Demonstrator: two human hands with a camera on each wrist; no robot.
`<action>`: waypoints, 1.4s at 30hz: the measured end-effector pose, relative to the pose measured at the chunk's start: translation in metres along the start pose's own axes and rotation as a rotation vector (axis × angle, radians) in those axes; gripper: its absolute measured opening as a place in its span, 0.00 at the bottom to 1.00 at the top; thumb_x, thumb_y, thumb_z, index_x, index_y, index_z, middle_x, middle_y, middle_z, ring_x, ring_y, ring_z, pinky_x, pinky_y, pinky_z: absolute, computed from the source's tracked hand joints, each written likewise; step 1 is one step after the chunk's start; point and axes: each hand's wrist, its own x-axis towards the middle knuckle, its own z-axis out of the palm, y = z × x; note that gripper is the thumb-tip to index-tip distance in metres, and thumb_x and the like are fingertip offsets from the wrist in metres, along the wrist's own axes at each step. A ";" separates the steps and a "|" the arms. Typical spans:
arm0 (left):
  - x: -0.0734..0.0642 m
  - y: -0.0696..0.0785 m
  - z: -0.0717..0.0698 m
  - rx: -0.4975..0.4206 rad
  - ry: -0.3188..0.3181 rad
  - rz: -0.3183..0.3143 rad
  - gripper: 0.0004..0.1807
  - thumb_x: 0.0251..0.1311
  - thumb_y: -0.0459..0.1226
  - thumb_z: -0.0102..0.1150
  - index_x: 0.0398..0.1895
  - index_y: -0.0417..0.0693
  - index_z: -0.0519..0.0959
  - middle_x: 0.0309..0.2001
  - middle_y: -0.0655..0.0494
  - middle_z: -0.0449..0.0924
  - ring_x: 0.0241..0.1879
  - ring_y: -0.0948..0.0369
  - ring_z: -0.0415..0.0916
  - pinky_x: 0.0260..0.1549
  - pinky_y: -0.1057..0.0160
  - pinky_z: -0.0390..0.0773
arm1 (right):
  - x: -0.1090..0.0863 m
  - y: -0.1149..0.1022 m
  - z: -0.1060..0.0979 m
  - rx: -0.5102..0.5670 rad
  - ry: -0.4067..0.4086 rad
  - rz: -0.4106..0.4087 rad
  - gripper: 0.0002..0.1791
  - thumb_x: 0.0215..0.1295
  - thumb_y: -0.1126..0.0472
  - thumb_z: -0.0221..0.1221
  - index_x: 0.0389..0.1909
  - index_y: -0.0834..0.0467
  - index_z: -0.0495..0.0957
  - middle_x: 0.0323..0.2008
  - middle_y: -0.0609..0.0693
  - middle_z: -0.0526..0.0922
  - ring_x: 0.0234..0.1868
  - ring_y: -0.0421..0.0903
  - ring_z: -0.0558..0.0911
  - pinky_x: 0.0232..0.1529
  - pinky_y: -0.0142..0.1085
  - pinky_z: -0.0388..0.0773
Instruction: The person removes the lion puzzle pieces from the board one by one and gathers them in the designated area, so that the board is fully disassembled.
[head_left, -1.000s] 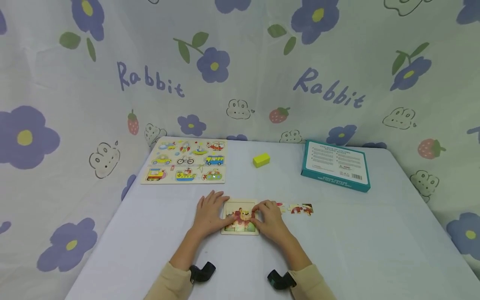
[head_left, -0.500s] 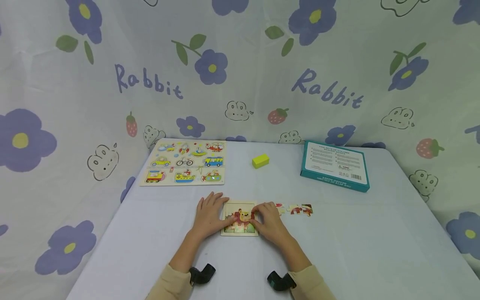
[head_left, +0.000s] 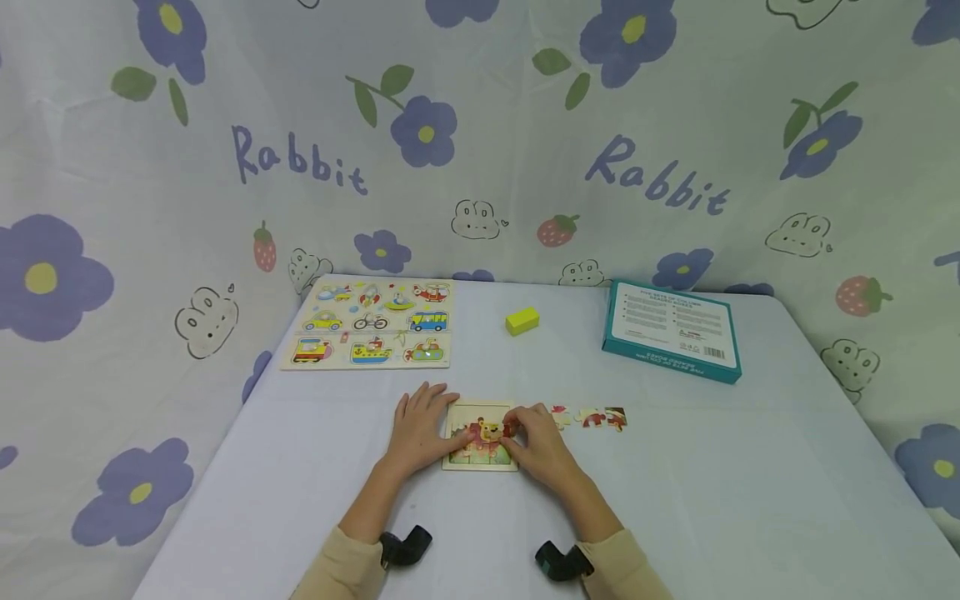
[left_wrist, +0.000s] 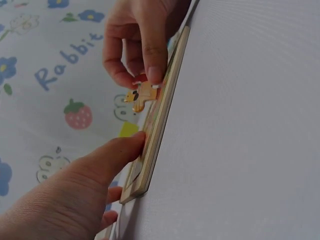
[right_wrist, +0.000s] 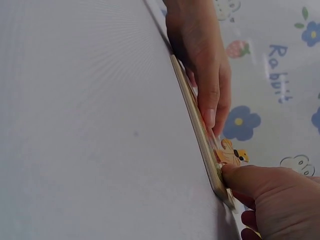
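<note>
Head view: hands flank puzzle tray, overlapping edges.

Floral rabbit-print backdrop, plain white tabletop

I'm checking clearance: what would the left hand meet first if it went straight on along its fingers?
The left hand would probably meet the vehicle board first, at its near edge, though depth is unclear.
</note>
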 end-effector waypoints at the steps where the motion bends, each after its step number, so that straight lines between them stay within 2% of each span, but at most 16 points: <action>1: 0.000 0.000 0.000 -0.001 0.002 0.000 0.39 0.45 0.64 0.57 0.58 0.52 0.72 0.63 0.49 0.63 0.67 0.47 0.49 0.60 0.40 0.44 | 0.000 0.000 0.000 0.001 0.000 -0.007 0.14 0.48 0.63 0.69 0.34 0.53 0.75 0.30 0.41 0.76 0.34 0.39 0.67 0.35 0.34 0.68; 6: -0.001 0.000 0.000 -0.009 0.001 0.000 0.39 0.44 0.63 0.58 0.58 0.52 0.72 0.63 0.49 0.63 0.67 0.47 0.49 0.60 0.40 0.44 | -0.001 0.002 0.000 -0.003 -0.002 -0.048 0.11 0.51 0.61 0.67 0.34 0.53 0.76 0.28 0.39 0.75 0.33 0.38 0.67 0.34 0.34 0.66; 13: -0.002 0.000 0.000 -0.010 0.000 -0.001 0.39 0.44 0.63 0.58 0.58 0.52 0.72 0.63 0.50 0.62 0.67 0.48 0.48 0.60 0.40 0.43 | -0.002 0.004 0.001 0.035 0.035 -0.092 0.09 0.53 0.63 0.65 0.33 0.51 0.76 0.27 0.37 0.76 0.32 0.37 0.67 0.34 0.36 0.63; 24: -0.003 -0.001 0.001 -0.014 0.000 0.000 0.39 0.45 0.64 0.58 0.58 0.52 0.72 0.63 0.49 0.62 0.67 0.48 0.48 0.60 0.40 0.43 | -0.003 0.003 -0.001 0.048 0.032 -0.092 0.08 0.53 0.64 0.66 0.33 0.53 0.77 0.28 0.39 0.77 0.32 0.37 0.68 0.35 0.36 0.64; 35: -0.001 -0.001 0.000 0.002 -0.004 0.009 0.39 0.46 0.63 0.57 0.58 0.52 0.71 0.63 0.50 0.62 0.67 0.48 0.48 0.60 0.40 0.43 | -0.003 0.003 -0.002 0.057 -0.002 -0.049 0.10 0.52 0.65 0.66 0.32 0.52 0.75 0.29 0.38 0.75 0.32 0.36 0.69 0.33 0.32 0.69; 42: -0.001 -0.001 0.000 -0.001 -0.003 0.009 0.40 0.45 0.65 0.57 0.58 0.52 0.71 0.63 0.50 0.62 0.67 0.48 0.48 0.60 0.40 0.43 | -0.004 0.004 0.001 0.004 -0.064 -0.104 0.12 0.51 0.67 0.65 0.30 0.50 0.73 0.28 0.37 0.72 0.31 0.36 0.67 0.32 0.31 0.67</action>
